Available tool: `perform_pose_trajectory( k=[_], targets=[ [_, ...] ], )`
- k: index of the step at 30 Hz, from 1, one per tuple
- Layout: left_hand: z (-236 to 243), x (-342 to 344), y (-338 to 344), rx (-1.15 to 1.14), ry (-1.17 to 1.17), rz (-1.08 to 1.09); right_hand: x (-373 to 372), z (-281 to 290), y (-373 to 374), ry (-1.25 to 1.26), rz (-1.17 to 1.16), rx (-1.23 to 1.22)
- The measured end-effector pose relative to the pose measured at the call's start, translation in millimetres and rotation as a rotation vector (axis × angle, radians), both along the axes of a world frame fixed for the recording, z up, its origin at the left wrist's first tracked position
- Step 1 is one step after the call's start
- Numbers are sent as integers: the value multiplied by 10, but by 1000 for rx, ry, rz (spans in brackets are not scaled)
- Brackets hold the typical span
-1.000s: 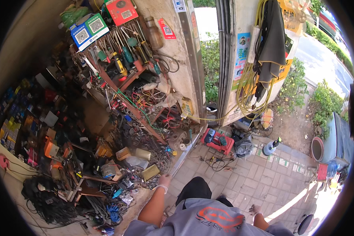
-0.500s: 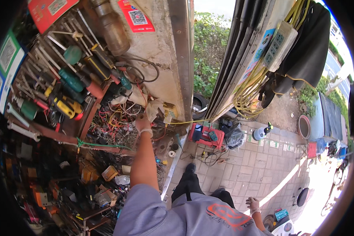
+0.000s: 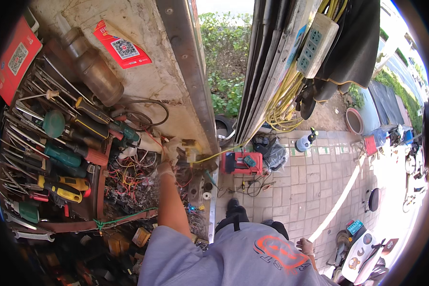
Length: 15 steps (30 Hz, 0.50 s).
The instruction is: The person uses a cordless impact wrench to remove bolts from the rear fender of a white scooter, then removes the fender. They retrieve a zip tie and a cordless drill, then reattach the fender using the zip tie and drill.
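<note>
My left hand (image 3: 165,169), in a thin pale glove, reaches over a tray heaped with tangled wires (image 3: 131,174) in red, yellow and white. Its fingers meet a crumpled whitish plastic bag (image 3: 174,148); whether they grip it is hidden. Just beyond is a small yellowish block (image 3: 191,151), from which a yellow cable (image 3: 219,155) runs right. My right hand (image 3: 305,246), also gloved, hangs low at my right side, holding nothing, its fingers loosely bent and apart.
Screwdrivers and pliers (image 3: 64,157) crowd a rack left of the wires. Spanners (image 3: 31,231) hang at its front edge. A red toolbox (image 3: 242,163) and a spray bottle (image 3: 306,140) stand on the paving. A power strip (image 3: 318,45) hangs by a door post; a scooter (image 3: 360,255) is parked at lower right.
The view has swung, so the tool rack and tray appear lower and further left. My left hand remains at the bag by the wires. My right hand still hangs at my side.
</note>
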<state>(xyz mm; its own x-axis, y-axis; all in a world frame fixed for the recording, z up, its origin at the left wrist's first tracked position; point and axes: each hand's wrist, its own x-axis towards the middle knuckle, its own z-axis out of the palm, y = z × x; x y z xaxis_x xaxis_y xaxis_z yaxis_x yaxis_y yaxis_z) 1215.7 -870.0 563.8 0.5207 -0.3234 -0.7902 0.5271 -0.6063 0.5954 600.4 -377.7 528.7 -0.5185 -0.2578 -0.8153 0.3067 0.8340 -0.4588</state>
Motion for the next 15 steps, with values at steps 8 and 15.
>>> perform_pose_trajectory(
  k=[8, 15],
  targets=[
    [1, 60, -66, -76, -469, -231, 177, -39, -193, 14, 30, -4],
    [-12, 120, -245, 252, -759, -685, 238, -39, -248, 50, 14, -12]
  ],
)
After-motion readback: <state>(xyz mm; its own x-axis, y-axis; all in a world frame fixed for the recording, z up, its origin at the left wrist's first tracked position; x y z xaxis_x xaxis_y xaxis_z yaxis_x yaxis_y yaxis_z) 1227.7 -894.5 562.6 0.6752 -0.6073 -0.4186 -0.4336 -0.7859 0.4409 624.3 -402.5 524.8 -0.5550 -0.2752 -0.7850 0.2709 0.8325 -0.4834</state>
